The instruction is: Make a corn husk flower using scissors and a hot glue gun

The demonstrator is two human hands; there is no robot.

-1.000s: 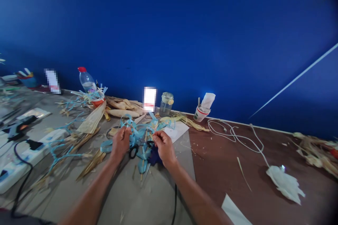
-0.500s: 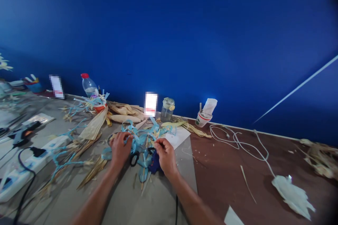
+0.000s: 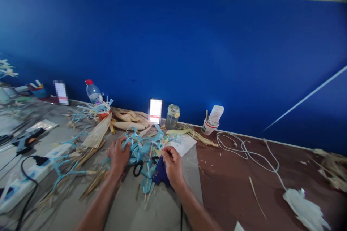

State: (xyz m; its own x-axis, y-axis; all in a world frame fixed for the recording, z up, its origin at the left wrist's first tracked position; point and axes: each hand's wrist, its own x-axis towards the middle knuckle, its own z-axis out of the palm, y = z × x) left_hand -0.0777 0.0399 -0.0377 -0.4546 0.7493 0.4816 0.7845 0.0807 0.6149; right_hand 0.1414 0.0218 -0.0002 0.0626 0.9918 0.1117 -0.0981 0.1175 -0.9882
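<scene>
My left hand (image 3: 119,156) is at the left side of a heap of light-blue ribbon strips (image 3: 139,146), thumb and index finger apart, touching the heap's edge; its other fingertips are hidden. Thumb and forefinger of my right hand (image 3: 172,164) are pinched together at the heap's right side. Whatever small thing they hold is too small to make out. Between the hands lie black-handled scissors (image 3: 138,169), blades hidden. A dark-blue object (image 3: 159,174), perhaps a glue gun, rests beside my right hand, partly covered. Below the heap, a blue ribbon piece (image 3: 146,186) surrounds a thin stick.
Behind the heap stand a glass jar (image 3: 172,117), a lit phone (image 3: 155,111) and dried corn husks (image 3: 128,117). A power strip (image 3: 38,173) and a black glue gun (image 3: 28,140) lie left. To the right are a paper cup (image 3: 209,127) and white cable (image 3: 245,144).
My left hand has moved a little left along the ribbon heap, its thumb lifting apart from the strips. My right hand keeps its pinch, almost in place. The whole view has shifted slightly.
</scene>
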